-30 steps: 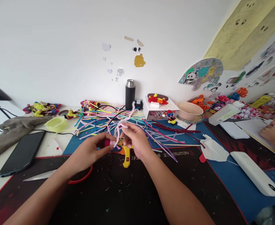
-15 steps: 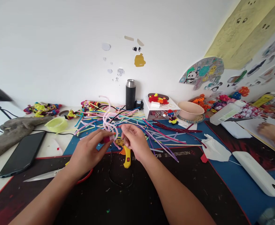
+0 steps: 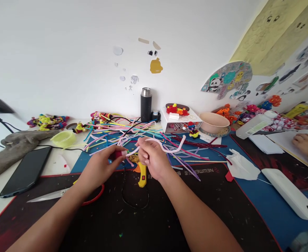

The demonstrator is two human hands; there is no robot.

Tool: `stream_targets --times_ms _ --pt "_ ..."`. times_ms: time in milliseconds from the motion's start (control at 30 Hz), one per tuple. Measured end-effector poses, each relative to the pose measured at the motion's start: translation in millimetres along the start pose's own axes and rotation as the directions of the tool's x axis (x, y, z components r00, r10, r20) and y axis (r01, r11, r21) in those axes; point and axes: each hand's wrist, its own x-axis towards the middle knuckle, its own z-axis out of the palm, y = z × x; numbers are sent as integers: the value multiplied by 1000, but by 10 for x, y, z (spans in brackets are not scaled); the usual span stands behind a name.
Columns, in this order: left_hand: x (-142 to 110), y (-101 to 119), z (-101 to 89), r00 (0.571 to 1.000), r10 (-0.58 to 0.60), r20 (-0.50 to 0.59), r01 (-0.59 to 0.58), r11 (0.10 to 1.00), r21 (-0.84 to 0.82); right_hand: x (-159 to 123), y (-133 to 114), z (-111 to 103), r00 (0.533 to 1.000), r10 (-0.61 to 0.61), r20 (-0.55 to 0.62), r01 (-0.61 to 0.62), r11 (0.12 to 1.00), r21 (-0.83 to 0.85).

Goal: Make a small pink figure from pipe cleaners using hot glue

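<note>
My left hand point(image 3: 99, 170) is closed on a small red and pink piece point(image 3: 119, 154), mostly covered by my fingers, so its kind is unclear. My right hand point(image 3: 155, 158) pinches a pale pink pipe cleaner point(image 3: 175, 151). One end of it reaches toward the red piece; the wavy free part sticks out to the right, bent up at its tip. Just below and between my hands lies a yellow glue gun point(image 3: 142, 177) with a black cord. Scissors point(image 3: 49, 196) with red handles rest partly under my left forearm.
Loose coloured pipe cleaners point(image 3: 112, 131) spread behind my hands. A black flask point(image 3: 146, 106), a white box point(image 3: 167, 122) and a pink bowl point(image 3: 214, 122) stand along the wall. A phone point(image 3: 25, 171) lies left. Another person's hand point(image 3: 305, 144) is at far right.
The pale pink pipe cleaner, which curled upward above my hands, now passes through my right fingers and extends to the right. My left hand keeps hold of the red piece.
</note>
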Motion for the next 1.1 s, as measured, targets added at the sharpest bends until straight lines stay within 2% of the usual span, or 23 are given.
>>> stream_targets --times_ms 67,167,267,333,467,600,667,700,833,900,967,1000,1100 --pt "36 -33 -41 991 -104 -81 87 979 -186 14 -53 -25 998 -33 -55 33 999 -2" --pt "87 -47 -114 953 -263 -151 155 850 -504 42 -71 -75 993 -43 -113 45 999 22" --pt "127 -45 -159 908 -372 -195 108 656 -747 51 1 -104 992 -34 -118 39 998 43" --pt "149 -62 -172 882 -420 -213 54 539 -841 32 83 -98 995 -49 -82 49 999 2" --pt "191 -151 -194 848 -473 -239 -28 411 -911 -67 234 -28 994 -72 86 93 955 -282" --pt "223 -242 -220 821 -505 -268 -87 354 -931 -170 277 57 949 -127 290 287 730 -621" --pt "233 -278 -242 815 -505 -285 -111 346 -931 -194 273 82 926 -140 351 356 632 -688" --pt "237 -293 -261 813 -505 -291 -127 334 -934 -199 270 90 918 -141 370 375 611 -697" --pt "240 -300 -392 824 -502 -263 -180 209 -961 -194 262 103 898 -164 409 418 612 -672" --pt "231 -246 -466 831 -494 -254 -195 169 -966 -186 260 99 907 -157 390 399 614 -681" --pt "216 -156 -514 841 -489 -234 -198 125 -972 -173 267 82 935 -120 333 331 630 -703" --pt "206 -105 -524 845 -489 -215 -213 61 -975 -163 275 68 950 -98 297 288 644 -709" --pt "172 19 -522 849 -494 -188 -228 -23 -973 -124 304 22 978 -63 198 181 726 -664"
